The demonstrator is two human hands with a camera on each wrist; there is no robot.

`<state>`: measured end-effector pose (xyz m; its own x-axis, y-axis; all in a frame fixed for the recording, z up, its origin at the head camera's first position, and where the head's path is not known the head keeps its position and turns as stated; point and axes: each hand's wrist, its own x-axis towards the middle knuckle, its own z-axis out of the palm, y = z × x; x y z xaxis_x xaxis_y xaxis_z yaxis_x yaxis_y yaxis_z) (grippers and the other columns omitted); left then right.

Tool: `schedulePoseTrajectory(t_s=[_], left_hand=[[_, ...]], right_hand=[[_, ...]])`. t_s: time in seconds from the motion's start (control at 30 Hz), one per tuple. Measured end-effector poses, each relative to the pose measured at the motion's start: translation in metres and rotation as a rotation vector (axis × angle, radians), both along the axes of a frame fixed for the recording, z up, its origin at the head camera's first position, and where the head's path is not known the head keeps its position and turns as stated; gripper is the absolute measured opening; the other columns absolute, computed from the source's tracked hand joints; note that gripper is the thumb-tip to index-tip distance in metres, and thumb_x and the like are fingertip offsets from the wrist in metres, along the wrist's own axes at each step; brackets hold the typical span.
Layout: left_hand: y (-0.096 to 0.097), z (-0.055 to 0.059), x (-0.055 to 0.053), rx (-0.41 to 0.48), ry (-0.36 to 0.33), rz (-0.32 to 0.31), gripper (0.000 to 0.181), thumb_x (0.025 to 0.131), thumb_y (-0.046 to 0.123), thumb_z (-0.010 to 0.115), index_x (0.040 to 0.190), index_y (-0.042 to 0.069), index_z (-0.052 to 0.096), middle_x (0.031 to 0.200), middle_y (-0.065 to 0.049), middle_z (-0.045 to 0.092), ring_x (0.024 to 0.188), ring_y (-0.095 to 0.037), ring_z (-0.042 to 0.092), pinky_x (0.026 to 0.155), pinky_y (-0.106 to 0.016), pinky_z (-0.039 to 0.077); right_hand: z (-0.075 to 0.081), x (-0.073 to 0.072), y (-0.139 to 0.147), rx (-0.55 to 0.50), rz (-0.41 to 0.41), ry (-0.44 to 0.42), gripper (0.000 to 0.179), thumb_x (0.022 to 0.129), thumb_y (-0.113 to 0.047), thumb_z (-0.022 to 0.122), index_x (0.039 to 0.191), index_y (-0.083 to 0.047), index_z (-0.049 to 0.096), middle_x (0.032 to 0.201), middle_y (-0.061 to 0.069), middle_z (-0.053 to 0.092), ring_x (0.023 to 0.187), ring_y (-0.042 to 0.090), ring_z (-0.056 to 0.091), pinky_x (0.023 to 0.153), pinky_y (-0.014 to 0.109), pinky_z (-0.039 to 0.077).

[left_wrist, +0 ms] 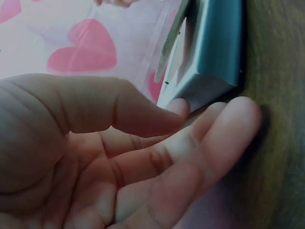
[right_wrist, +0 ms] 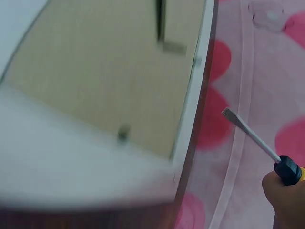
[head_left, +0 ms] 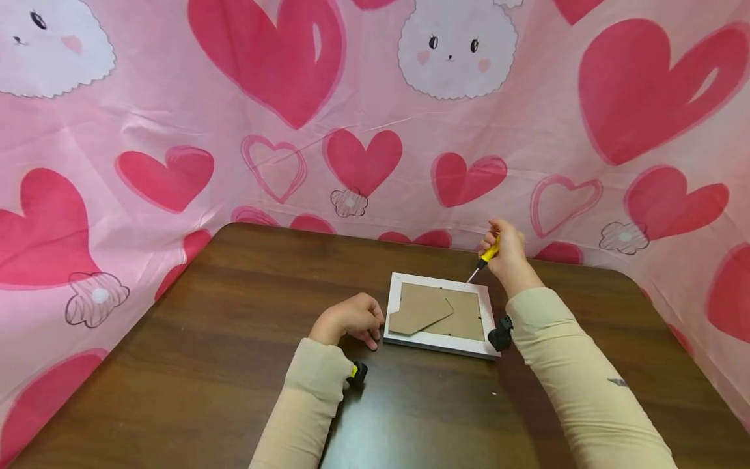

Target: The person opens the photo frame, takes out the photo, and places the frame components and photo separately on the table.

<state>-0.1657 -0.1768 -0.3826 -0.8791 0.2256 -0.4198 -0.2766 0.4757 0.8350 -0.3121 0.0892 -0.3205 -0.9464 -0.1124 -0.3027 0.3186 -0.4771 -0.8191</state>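
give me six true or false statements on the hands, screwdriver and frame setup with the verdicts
1. The right hand holds a screwdriver. True.
2. The screwdriver has a cross-shaped tip. False: its tip is flat.
3. The picture frame lies back side up on the table. True.
4. The table is white. False: it is dark brown.
5. The left hand is beside the picture frame. True.
6. The screwdriver's handle is all red. False: it is yellow and black.
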Motion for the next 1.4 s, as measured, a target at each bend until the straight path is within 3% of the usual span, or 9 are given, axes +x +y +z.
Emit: schedulePoseTrajectory(t_s=[0.13,0.23,0.4,0.6,0.7,0.8,0.97,1.17,1.4], left_hand=[[0.001,0.003,0.002,-0.012,-0.02,-0.025,0.006,0.089,-0.007,0.054,0.092,-0.004,0.058,0.069,-0.008,0.058,0.054,-0.014,0.062,0.06,-0.026,0.057],[0.002,0.005,0.004,-0.035,-0.03,-0.05,0.009,0.088,-0.005,0.063,0.086,0.0,0.057,0.066,-0.006,0.056,0.052,-0.014,0.061,0.059,-0.025,0.056],[0.004,0.008,0.006,-0.085,-0.016,-0.039,0.02,0.087,0.002,0.072,0.074,0.005,0.057,0.063,-0.003,0.055,0.052,-0.012,0.059,0.059,-0.026,0.056],[0.007,0.008,0.005,-0.12,0.015,-0.022,0.02,0.086,0.005,0.074,0.069,0.005,0.064,0.063,-0.002,0.061,0.057,-0.014,0.068,0.054,-0.022,0.045],[0.008,0.007,0.005,-0.137,0.022,-0.027,0.019,0.086,0.006,0.074,0.07,0.006,0.064,0.064,-0.004,0.066,0.061,-0.016,0.072,0.053,-0.022,0.042],[0.01,0.007,0.004,-0.143,0.019,-0.027,0.02,0.086,0.006,0.074,0.07,0.008,0.062,0.066,-0.006,0.07,0.063,-0.017,0.073,0.052,-0.022,0.041],[0.01,0.006,0.004,-0.144,0.01,-0.033,0.023,0.085,0.003,0.074,0.071,0.008,0.057,0.065,-0.007,0.069,0.058,-0.014,0.069,0.05,-0.021,0.04],[0.01,0.007,0.005,-0.18,-0.017,-0.09,0.027,0.087,0.005,0.074,0.065,0.007,0.058,0.059,-0.004,0.061,0.051,-0.009,0.063,0.05,-0.021,0.042],[0.013,0.005,0.005,-0.185,-0.013,-0.065,0.029,0.089,0.007,0.072,0.063,0.006,0.06,0.057,-0.004,0.062,0.05,-0.01,0.063,0.048,-0.021,0.041]], right_hand=[[0.005,-0.001,0.022,0.177,-0.031,0.005,0.03,0.1,-0.016,0.051,0.071,-0.009,0.045,0.052,-0.001,0.042,0.045,0.011,0.041,0.046,0.021,0.037],[0.002,-0.001,0.038,0.391,0.044,0.019,0.026,0.099,-0.016,0.052,0.075,-0.009,0.047,0.055,-0.003,0.046,0.047,0.009,0.046,0.046,0.018,0.041],[-0.013,-0.001,0.061,0.79,0.28,0.086,0.014,0.099,-0.017,0.048,0.09,-0.006,0.049,0.059,-0.01,0.055,0.053,0.005,0.051,0.051,0.017,0.044],[-0.028,0.0,0.077,1.108,0.613,0.147,0.036,0.095,-0.008,0.048,0.119,0.017,0.049,0.071,-0.007,0.061,0.062,0.01,0.053,0.058,0.022,0.045],[-0.032,0.001,0.077,1.142,0.709,0.142,0.043,0.091,-0.006,0.051,0.128,0.018,0.047,0.076,-0.005,0.063,0.064,0.011,0.055,0.059,0.023,0.045],[-0.034,0.0,0.074,1.138,0.734,0.145,0.045,0.09,-0.005,0.052,0.129,0.018,0.046,0.077,-0.004,0.063,0.063,0.01,0.055,0.057,0.021,0.044],[-0.032,-0.001,0.066,1.1,0.719,0.159,0.045,0.091,-0.001,0.053,0.13,0.019,0.045,0.081,-0.002,0.063,0.062,0.009,0.057,0.058,0.019,0.049],[-0.034,-0.002,0.059,1.069,0.708,0.182,0.044,0.093,0.001,0.055,0.131,0.021,0.045,0.09,0.003,0.066,0.071,0.012,0.061,0.068,0.024,0.056],[-0.038,-0.002,0.051,1.086,0.71,0.207,0.038,0.093,0.005,0.052,0.127,0.022,0.048,0.089,0.003,0.064,0.07,0.012,0.061,0.068,0.026,0.057]])
